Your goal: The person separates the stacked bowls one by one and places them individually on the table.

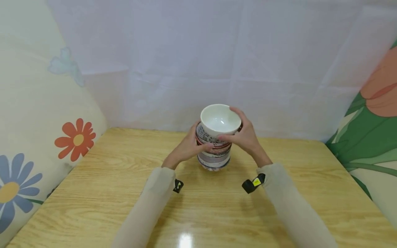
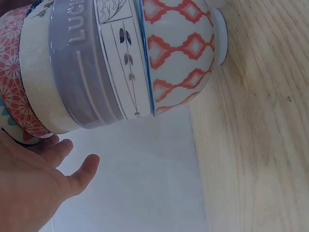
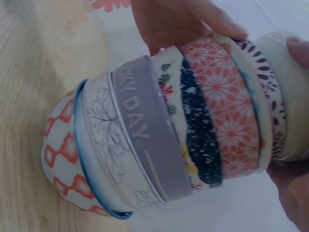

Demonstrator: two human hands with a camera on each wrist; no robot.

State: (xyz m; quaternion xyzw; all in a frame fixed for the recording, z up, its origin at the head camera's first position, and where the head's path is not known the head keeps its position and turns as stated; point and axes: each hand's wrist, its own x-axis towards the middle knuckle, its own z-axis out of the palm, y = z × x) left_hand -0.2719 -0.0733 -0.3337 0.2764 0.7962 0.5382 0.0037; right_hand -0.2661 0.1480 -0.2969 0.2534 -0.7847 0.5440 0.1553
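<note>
A tall stack of nested patterned bowls [image 1: 214,159] stands on the table. Its lowest bowl [image 2: 181,53] has an orange-red lattice. Higher up come a grey-purple bowl [image 3: 149,128] lettered "LUCKY DAY" and a pink flowered bowl [image 3: 223,106]. On top, a plain white bowl [image 1: 219,119] sits slightly tilted in or just over the uppermost patterned one; whether it rests there I cannot tell. My right hand [image 1: 246,136] grips this white bowl from the right, thumb at the near side. My left hand [image 1: 188,145] holds the upper stack from the left, its thumb across the front.
The wooden table [image 1: 124,179] extends around the stack on all sides. A white cloth [image 1: 180,62] hangs behind its back edge. Flower-printed cloths [image 1: 77,106] stand at the left and right. Black wrist straps with small cameras [image 1: 253,183] sit on both sleeves.
</note>
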